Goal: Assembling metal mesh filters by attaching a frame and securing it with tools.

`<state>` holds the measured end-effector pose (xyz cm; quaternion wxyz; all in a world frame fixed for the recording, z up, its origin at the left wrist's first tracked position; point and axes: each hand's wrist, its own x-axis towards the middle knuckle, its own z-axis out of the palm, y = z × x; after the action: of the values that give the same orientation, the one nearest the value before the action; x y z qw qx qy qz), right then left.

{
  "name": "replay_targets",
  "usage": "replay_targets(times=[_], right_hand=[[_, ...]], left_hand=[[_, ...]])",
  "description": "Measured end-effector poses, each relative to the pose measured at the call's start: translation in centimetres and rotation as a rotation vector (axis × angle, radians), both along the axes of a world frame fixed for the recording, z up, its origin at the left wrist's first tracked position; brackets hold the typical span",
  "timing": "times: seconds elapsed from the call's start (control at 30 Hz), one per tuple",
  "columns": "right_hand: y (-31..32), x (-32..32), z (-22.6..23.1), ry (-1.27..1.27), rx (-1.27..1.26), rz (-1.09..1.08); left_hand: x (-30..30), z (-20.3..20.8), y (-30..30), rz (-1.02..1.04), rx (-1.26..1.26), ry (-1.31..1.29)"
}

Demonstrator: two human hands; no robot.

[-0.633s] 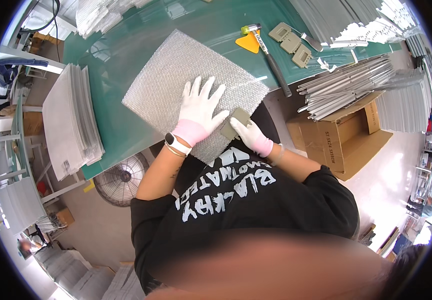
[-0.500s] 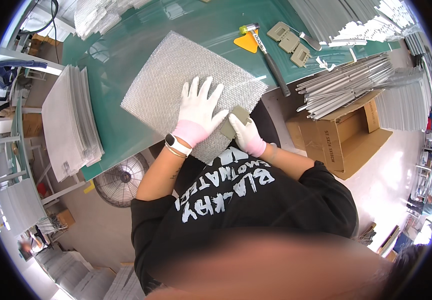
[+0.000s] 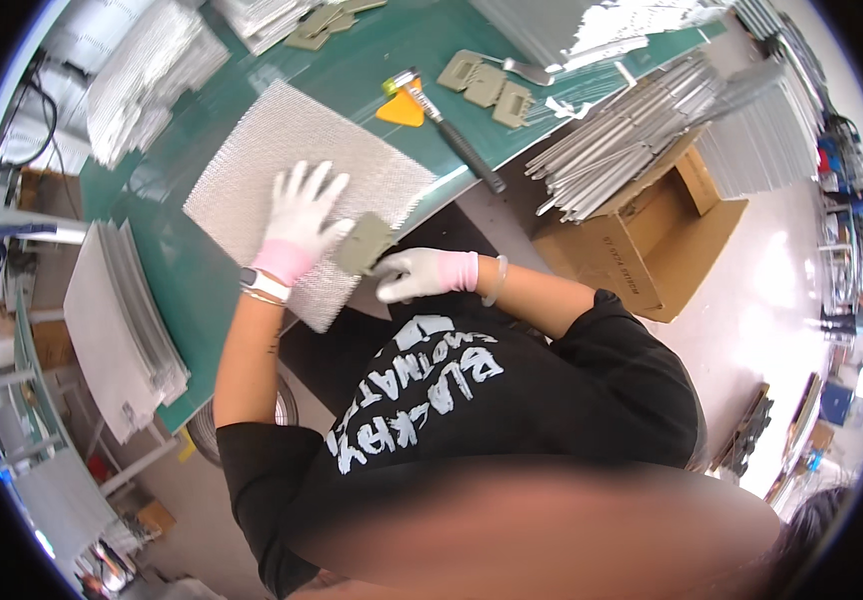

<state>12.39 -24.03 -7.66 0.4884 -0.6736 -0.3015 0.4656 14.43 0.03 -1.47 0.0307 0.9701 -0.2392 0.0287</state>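
A silver mesh sheet [image 3: 252, 150] lies on the green table, its near corner jutting past the edge toward me. My left hand [image 3: 297, 220], in a white glove with a pink cuff, presses flat on it with fingers spread. At the sheet's right near edge sits a khaki plastic corner piece [image 3: 367, 243], close to my left thumb. Just beside that piece is my gloved right hand [image 3: 422, 275], its fingers curled in. Whether they grip the piece's lower edge or something small is hidden.
Beyond the sheet lie a hammer [image 3: 467, 155], an orange triangular piece [image 3: 401, 109] and more khaki corner pieces [image 3: 487, 85]. Stacked mesh sheets [image 3: 117, 325] stand at the table's left. On the right, metal strips [image 3: 617, 140] rest over an open cardboard box [image 3: 642, 255].
The view has shifted, so the table things sit further left. My right hand has drawn back from the corner piece it held, its fingers now curled beside it. My left hand stays spread on the sheet.
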Motion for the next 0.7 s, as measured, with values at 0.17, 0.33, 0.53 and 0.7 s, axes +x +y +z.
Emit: replay_targets(times=[0.17, 0.33, 0.53, 0.7], right_hand=[[-13.7, 3.5, -0.8, -0.857, -0.988, -0.367], [-25.6, 7.5, -4.5, -1.018, -1.068, -0.447], [-17.9, 5.9, 2.8, -1.136, -0.668, -0.039], [-6.6, -4.3, 8.5, -1.241, 0.151, -0.050]], left_hand=[[-1.7, 2.0, -1.2, 0.040, -0.179, -0.209], [-7.3, 0.5, -9.2, -0.402, -0.706, 0.153], [-9.4, -13.7, -14.7, -0.100, -1.191, 1.131], [-7.6, -15.8, -17.9, 0.020, -1.291, 0.654]])
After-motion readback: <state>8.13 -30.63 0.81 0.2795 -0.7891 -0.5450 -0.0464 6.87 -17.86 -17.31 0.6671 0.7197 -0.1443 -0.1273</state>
